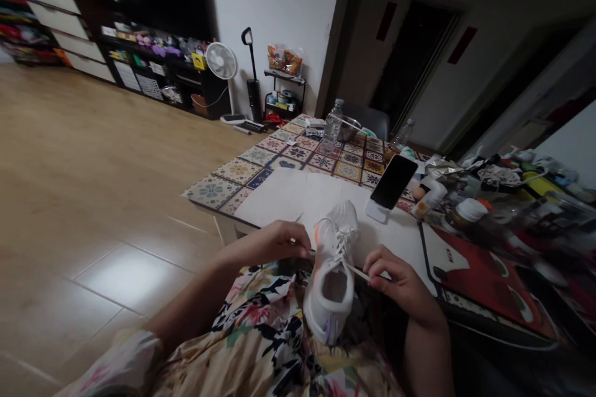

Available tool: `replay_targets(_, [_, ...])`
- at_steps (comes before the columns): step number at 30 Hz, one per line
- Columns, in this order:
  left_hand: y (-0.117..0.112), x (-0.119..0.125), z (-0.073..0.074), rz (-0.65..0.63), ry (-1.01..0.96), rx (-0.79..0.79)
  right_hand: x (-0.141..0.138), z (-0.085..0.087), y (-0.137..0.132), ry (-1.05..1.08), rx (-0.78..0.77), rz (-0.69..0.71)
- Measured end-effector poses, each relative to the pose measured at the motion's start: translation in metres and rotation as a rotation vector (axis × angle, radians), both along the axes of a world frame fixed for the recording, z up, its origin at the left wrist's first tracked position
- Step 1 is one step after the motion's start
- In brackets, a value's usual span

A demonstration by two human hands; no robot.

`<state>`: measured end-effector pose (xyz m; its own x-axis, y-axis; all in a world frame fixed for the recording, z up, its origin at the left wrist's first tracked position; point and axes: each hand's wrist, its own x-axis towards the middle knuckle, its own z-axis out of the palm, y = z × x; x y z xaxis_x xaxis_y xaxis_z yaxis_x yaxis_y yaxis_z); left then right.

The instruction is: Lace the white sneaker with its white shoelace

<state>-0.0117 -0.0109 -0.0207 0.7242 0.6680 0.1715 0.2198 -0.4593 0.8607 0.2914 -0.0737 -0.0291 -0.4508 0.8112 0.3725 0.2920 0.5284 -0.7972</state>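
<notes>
A white sneaker with an orange patch on its side rests between my lap and the table's front edge, toe pointing away from me and heel nearest. Its white lace is threaded through the eyelets. To the right of the shoe, my right hand pinches one lace end, which is pulled out straight. My left hand is closed at the shoe's left side with thumb and fingers together; a lace end seems to run to it, though little of it shows. Floral cloth covers my lap.
White paper covers part of the patterned tabletop. A phone leans on a white stand ahead. Plastic bottles stand farther back. Clutter, a white-lidded jar and a red laptop-like case lie to the right.
</notes>
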Motion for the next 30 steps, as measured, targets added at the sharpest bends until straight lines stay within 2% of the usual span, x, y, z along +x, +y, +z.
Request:
replay_targets(3, [-0.004, 0.002, 0.007, -0.082, -0.151, 0.132, -0.008, -0.009, 0.002, 0.278, -0.043, 0.050])
replay_targets(7, [-0.012, 0.014, 0.011, -0.299, -0.284, 0.129, -0.036, -0.022, 0.004, 0.532, -0.127, 0.076])
replay_targets(9, [-0.014, 0.023, 0.007, -0.324, -0.333, 0.118, -0.048, -0.025, 0.005, 0.589, -0.130, 0.032])
replay_targets(12, [-0.014, 0.036, -0.003, -0.226, -0.414, 0.108, -0.059, -0.025, 0.006, 0.564, -0.117, -0.112])
replay_targets(15, [-0.013, 0.049, -0.010, -0.117, -0.460, 0.083, -0.061, -0.021, 0.004, 0.455, -0.034, -0.247])
replay_targets(19, [-0.014, 0.061, -0.016, -0.043, -0.516, -0.071, -0.062, -0.016, -0.002, 0.321, 0.107, -0.322])
replay_targets(24, [-0.016, 0.070, -0.019, -0.001, -0.663, -0.478, -0.063, -0.015, -0.004, 0.312, 0.081, -0.292])
replay_targets(27, [-0.017, 0.071, -0.015, 0.034, -0.616, -0.506, -0.061, -0.013, -0.004, 0.261, 0.087, -0.223])
replay_targets(30, [-0.019, 0.069, -0.013, 0.107, -0.594, -0.448, -0.061, -0.011, -0.005, 0.239, 0.109, -0.202])
